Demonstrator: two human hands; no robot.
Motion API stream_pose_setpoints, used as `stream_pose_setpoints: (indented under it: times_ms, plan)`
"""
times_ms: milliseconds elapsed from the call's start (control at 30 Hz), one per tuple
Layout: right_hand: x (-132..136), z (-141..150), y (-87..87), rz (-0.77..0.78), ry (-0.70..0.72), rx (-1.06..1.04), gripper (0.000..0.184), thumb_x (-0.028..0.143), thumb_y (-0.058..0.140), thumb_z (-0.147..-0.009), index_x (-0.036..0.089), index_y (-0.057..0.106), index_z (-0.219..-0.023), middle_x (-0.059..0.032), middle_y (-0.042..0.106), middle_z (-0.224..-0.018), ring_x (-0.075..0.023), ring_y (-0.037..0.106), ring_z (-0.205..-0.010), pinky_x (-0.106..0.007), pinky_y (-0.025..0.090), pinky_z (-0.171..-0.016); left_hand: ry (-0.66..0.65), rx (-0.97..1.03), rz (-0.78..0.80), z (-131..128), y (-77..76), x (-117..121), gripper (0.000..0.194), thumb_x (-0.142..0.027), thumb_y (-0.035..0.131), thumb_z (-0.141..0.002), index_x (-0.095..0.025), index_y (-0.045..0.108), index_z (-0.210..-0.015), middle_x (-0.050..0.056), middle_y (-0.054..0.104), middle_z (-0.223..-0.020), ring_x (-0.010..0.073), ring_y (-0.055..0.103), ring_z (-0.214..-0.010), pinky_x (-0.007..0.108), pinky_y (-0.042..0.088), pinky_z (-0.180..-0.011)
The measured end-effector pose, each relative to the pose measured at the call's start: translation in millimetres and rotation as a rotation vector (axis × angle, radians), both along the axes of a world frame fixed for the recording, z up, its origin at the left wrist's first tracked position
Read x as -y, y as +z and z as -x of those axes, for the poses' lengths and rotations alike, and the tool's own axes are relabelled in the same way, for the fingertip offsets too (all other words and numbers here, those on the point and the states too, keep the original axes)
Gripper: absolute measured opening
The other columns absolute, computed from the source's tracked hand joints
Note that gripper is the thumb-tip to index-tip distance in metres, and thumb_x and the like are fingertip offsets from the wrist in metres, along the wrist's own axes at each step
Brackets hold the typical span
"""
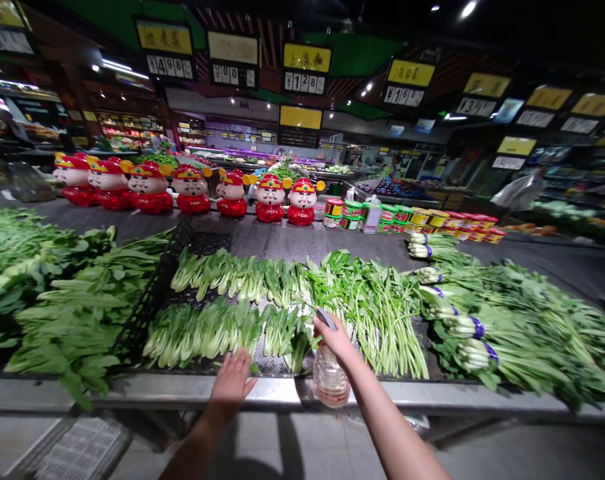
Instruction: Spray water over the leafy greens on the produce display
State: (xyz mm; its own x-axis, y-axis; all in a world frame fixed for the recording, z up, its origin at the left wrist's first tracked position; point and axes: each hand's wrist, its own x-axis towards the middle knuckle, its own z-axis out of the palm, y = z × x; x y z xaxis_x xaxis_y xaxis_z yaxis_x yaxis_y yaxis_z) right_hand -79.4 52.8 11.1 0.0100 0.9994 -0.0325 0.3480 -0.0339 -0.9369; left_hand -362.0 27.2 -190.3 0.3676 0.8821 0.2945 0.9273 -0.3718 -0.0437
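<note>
With the right hand (336, 339), holding one clear spray bottle (331, 383) by its grey-topped neck, fingers wrapped round. Body hanging just below those fingers, long axis near-upright, base towards the near side, in front of the steel rim of the desk (182, 390). Nearer to the right hand than to the left. Left hand (234, 379) empty, fingers apart, palm down at the rim, just beside the near row of bok choy (197, 337). Beyond, one far row (252, 285), making two; to the right, long-stemmed greens (382, 327), then purple-banded bundles (465, 327), too overlapped to count surely. Farther, seven red figurines (192, 197) in line, and stacked tubs (351, 219), uncountable.
</note>
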Motion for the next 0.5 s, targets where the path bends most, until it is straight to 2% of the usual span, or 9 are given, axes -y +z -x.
stream_pose_setpoints:
  times_ms: [133,267,367,500]
  plan:
    - [4.7,7.4,-3.5,0.048,-0.011,-0.042,0.021,0.039,0.053,-0.081,0.022,0.054,-0.069,-0.001,0.058,-0.062,-0.016,0.057,-0.056,-0.032,0.05,-0.056,-0.008,0.005,0.013,0.6,1.8,0.6,0.056,-0.05,0.038,-0.086,-0.017,0.047,-0.131,0.01,0.048,-0.137,0.025,0.039,-0.13,0.043,0.026,-0.109]
    - [8.5,16.4,6.1,0.085,-0.029,-0.107,0.016,0.037,0.057,-0.078,0.022,0.059,-0.084,-0.0054,0.066,-0.08,-0.0201,0.063,-0.075,-0.032,0.052,-0.059,-0.019,0.0,0.044,2.5,14.7,0.8,0.055,-0.047,0.037,-0.087,-0.016,0.046,-0.132,0.01,0.046,-0.139,0.0245,0.038,-0.13,0.045,0.027,-0.109]
    - [7.0,24.0,10.0,0.041,-0.036,-0.116,0.02,0.037,0.058,-0.078,0.023,0.06,-0.091,-0.0054,0.066,-0.083,-0.0206,0.063,-0.077,-0.032,0.052,-0.059,0.021,0.002,0.05,9.0,23.9,1.8,0.054,-0.047,0.033,-0.089,-0.017,0.046,-0.132,0.01,0.045,-0.14,0.0245,0.036,-0.132,0.048,0.023,-0.11]
    - [3.9,33.5,0.3,0.021,-0.028,-0.068,0.02,0.04,0.055,-0.079,0.021,0.056,-0.072,-0.0012,0.06,-0.066,-0.0174,0.061,-0.062,-0.031,0.049,-0.054,0.022,-0.011,0.08,22.9,26.7,3.4,0.053,-0.045,0.036,-0.088,-0.017,0.047,-0.131,0.011,0.046,-0.139,0.0251,0.034,-0.133,0.047,0.022,-0.11]
